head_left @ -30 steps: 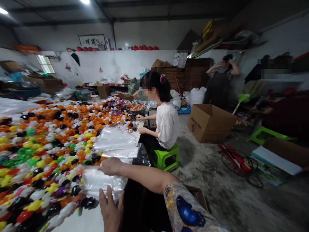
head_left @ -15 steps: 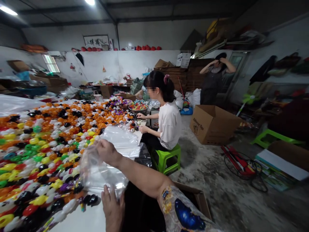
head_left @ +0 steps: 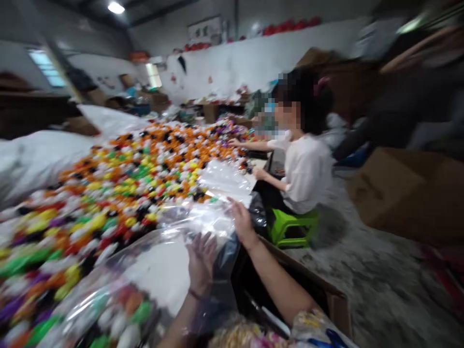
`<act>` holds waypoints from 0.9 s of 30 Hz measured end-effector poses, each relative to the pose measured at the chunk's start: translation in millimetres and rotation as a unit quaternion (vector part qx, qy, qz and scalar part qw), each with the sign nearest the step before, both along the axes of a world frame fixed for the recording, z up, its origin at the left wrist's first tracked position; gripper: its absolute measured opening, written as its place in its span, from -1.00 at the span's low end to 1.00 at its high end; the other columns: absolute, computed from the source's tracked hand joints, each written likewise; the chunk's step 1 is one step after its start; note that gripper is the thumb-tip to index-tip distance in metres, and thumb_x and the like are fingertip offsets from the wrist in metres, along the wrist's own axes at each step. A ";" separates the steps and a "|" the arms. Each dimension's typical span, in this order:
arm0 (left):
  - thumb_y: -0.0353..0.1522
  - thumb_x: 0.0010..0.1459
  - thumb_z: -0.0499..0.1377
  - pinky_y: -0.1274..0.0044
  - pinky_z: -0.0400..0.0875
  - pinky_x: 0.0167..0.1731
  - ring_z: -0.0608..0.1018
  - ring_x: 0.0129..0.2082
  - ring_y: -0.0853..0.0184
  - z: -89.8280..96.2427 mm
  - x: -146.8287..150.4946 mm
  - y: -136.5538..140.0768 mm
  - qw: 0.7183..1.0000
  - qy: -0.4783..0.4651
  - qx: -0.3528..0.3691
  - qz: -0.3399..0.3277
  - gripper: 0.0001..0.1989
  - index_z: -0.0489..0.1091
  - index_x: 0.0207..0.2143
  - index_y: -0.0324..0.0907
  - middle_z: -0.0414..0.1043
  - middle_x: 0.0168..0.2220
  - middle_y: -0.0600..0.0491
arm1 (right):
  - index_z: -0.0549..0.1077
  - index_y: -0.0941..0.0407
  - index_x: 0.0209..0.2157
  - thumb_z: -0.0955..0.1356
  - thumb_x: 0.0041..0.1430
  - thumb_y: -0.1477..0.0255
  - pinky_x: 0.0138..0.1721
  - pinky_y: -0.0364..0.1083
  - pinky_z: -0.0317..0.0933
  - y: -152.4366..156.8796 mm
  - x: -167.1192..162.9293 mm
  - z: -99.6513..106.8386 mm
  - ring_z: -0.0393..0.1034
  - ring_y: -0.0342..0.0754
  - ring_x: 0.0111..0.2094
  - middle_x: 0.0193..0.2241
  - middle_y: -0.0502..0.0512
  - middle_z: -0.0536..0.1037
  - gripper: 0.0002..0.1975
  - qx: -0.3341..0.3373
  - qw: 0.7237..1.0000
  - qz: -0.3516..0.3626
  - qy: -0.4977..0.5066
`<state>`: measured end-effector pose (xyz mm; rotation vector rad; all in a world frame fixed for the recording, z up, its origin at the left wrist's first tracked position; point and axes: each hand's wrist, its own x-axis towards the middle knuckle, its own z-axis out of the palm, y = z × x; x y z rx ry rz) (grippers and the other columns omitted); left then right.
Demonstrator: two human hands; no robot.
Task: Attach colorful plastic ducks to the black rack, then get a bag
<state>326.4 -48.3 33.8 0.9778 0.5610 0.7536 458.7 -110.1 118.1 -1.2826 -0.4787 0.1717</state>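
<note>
Where colourful toys (head_left: 119, 193) heap the table (head_left: 159, 270), a co-worker (head_left: 304, 159) sits.

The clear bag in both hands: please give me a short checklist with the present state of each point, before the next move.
1. Left hand on the clear bag: ok, the palm lies flat against the film.
2. Right hand on the bag's far edge: ok, the fingers touch the film.
3. Bag mouth open: cannot tell, the picture is blurred.
4. Bag contents: cannot tell; coloured toys show through the film, but they may lie inside or under it.
5. Toys within reach: ok, the heap covers the table beside the bag.
6. Room beside the co-worker: ok, that person sits further along on a green stool, apart from both hands.
</note>
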 end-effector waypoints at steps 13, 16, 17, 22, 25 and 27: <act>0.01 0.34 -0.09 0.31 0.49 -0.08 0.61 -0.19 0.20 45.6 -38.0 4.7 0.959 -0.051 -0.280 0.002 -0.45 0.36 -0.07 -0.29 0.51 -0.08 -0.24 | 0.38 0.19 -0.12 0.20 0.17 0.01 -0.26 0.01 0.36 -13.6 23.9 -52.3 0.53 0.05 -0.27 -0.09 0.40 0.56 -0.47 -0.143 0.977 -0.124 -0.097; -0.10 0.38 -0.09 0.36 0.51 -0.14 0.63 -0.24 0.22 38.0 -46.8 -0.2 0.952 -0.027 -0.304 -0.025 -0.52 0.34 -0.07 -0.34 0.51 -0.10 -0.27 | 0.39 0.19 -0.18 0.19 0.15 0.02 -0.24 0.02 0.34 -21.3 37.9 -52.0 0.51 0.08 -0.24 -0.13 0.44 0.57 -0.49 -0.182 0.959 -0.194 -0.098; -0.05 0.38 -0.13 0.36 0.52 -0.17 0.63 -0.24 0.21 36.3 -49.4 -1.5 0.950 -0.035 -0.311 -0.023 -0.47 0.35 -0.09 -0.34 0.52 -0.11 -0.28 | 0.39 0.18 -0.18 0.18 0.15 0.02 -0.23 0.01 0.34 -23.6 41.9 -52.5 0.51 0.08 -0.23 -0.14 0.43 0.58 -0.50 -0.191 0.956 -0.204 -0.094; -0.19 0.32 0.12 0.52 0.53 -0.28 0.60 -0.39 0.37 30.3 -53.0 -3.4 0.955 -0.016 -0.296 -0.005 -0.67 0.41 -0.27 -0.32 0.55 -0.34 -0.09 | 0.37 0.16 -0.13 0.17 0.15 -0.02 -0.33 -0.03 0.35 -28.8 47.8 -59.6 0.54 0.04 -0.38 -0.37 0.26 0.62 -0.45 -0.204 0.962 -0.174 -0.052; -0.39 0.23 0.23 0.65 0.47 -0.40 0.55 -0.50 0.47 26.4 -51.2 -3.1 0.952 0.030 -0.296 -0.073 -0.85 0.42 -0.38 -0.31 0.53 -0.45 -0.02 | 0.36 0.15 -0.14 0.20 0.12 -0.05 -0.39 -0.06 0.34 -27.3 42.5 -63.0 0.54 0.02 -0.42 -0.37 0.22 0.62 -0.44 -0.179 0.970 -0.157 -0.041; -0.23 0.30 0.15 0.64 0.46 -0.46 0.54 -0.54 0.45 24.7 -50.4 -2.2 0.931 0.051 -0.336 -0.133 -0.67 0.43 -0.39 -0.34 0.55 -0.44 -0.09 | 0.36 0.14 -0.16 0.24 0.10 -0.06 -0.43 -0.09 0.32 -26.2 37.6 -62.9 0.53 -0.01 -0.46 -0.38 0.18 0.62 -0.45 -0.148 0.979 -0.137 -0.029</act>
